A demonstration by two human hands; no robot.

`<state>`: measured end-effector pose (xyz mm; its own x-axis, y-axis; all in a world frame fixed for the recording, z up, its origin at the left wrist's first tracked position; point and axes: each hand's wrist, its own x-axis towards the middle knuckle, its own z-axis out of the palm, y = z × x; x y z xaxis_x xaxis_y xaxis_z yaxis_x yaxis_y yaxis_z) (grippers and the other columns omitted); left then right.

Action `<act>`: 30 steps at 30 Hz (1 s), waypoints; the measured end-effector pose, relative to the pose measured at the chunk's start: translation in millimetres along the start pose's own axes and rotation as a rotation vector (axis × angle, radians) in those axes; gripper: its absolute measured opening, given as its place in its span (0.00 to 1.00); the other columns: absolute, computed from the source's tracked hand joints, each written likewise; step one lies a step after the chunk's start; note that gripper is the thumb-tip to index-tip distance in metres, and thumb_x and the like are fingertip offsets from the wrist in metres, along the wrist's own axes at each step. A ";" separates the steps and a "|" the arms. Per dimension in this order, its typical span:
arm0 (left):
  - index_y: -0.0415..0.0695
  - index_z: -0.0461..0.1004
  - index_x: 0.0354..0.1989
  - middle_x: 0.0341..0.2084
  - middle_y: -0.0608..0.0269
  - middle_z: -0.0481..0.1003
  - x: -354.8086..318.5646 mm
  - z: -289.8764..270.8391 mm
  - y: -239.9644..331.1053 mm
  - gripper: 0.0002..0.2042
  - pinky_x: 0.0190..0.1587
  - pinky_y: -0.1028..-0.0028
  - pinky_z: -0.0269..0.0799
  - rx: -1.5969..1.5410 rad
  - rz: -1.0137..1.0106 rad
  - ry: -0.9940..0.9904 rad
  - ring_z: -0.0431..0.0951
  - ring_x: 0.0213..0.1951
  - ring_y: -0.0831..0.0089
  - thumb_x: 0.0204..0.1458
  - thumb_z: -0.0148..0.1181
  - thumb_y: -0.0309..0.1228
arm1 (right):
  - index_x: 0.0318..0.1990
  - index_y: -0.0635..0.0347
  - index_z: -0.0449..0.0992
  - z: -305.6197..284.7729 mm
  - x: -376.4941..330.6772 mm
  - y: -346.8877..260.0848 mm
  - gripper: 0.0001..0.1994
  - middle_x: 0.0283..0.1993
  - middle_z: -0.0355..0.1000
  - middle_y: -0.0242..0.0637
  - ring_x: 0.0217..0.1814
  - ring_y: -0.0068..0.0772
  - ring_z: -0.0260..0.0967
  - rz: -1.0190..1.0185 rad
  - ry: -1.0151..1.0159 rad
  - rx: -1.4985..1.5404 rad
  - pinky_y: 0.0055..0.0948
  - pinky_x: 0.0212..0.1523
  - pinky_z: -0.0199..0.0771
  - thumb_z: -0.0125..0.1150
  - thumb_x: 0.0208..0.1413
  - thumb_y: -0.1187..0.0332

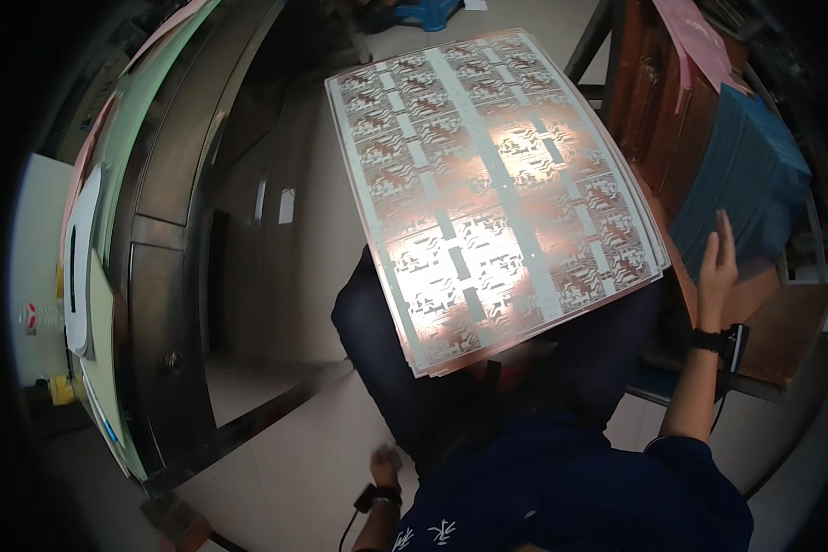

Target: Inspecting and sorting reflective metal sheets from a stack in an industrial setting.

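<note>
A big dark machine [170,230] with metal panels fills the left, its curved front running down toward the floor [276,460]. In the middle a stack of copper panels [497,184], each etched with repeating pale circuit patterns, lies tilted across the person's lap [405,368]; it seems to rest there so the top sheet faces up under the light, which glares off it in two spots. To the right stands a leaning stack of blue sheets [754,175], with brown copper-coloured sheets [653,101] behind it and a pink sheet [699,32] on top, all on a brown surface [791,331].

The right hand [718,262], a black band on the wrist, is raised flat against the blue stack, fingers straight and together, clamped on nothing, apparently steadying or counting its edges. The left hand [384,465] hangs low beside the lap, also with a wrist band; it is blurred, and I cannot tell how its fingers stand.
</note>
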<state>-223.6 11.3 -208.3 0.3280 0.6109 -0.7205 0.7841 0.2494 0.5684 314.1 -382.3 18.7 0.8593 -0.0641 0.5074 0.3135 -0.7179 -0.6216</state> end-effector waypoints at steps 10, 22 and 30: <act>0.35 0.60 0.56 0.40 0.57 0.70 -29.8 63.0 364.8 0.18 0.42 0.79 0.68 -0.572 0.739 -0.053 0.71 0.39 0.78 0.60 0.44 0.30 | 0.54 0.63 0.67 53.7 -55.6 -75.7 0.17 0.58 0.62 0.50 0.63 0.49 0.55 -0.166 -0.364 -0.382 0.40 0.62 0.52 0.46 0.57 0.74; 0.33 0.54 0.60 0.40 0.60 0.71 -53.3 69.4 409.2 0.24 0.41 0.82 0.68 -0.644 0.569 -0.383 0.72 0.38 0.79 0.56 0.50 0.29 | 0.54 0.63 0.67 43.2 -66.1 -86.9 0.17 0.60 0.59 0.52 0.63 0.49 0.55 -0.168 -0.423 -0.289 0.41 0.61 0.53 0.46 0.56 0.75; 0.41 0.43 0.64 0.60 0.51 0.54 -57.6 74.7 402.5 0.36 0.59 0.66 0.58 -0.896 0.533 -0.641 0.58 0.60 0.65 0.50 0.57 0.28 | 0.51 0.66 0.69 41.8 -40.0 -84.0 0.16 0.56 0.63 0.53 0.59 0.48 0.59 0.032 -0.404 -0.136 0.35 0.58 0.57 0.46 0.57 0.72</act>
<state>112.5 20.3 32.3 0.8956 0.3774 -0.2357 -0.0847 0.6646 0.7424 270.2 -290.4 25.7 0.9656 0.1693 0.1975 0.2509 -0.8067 -0.5350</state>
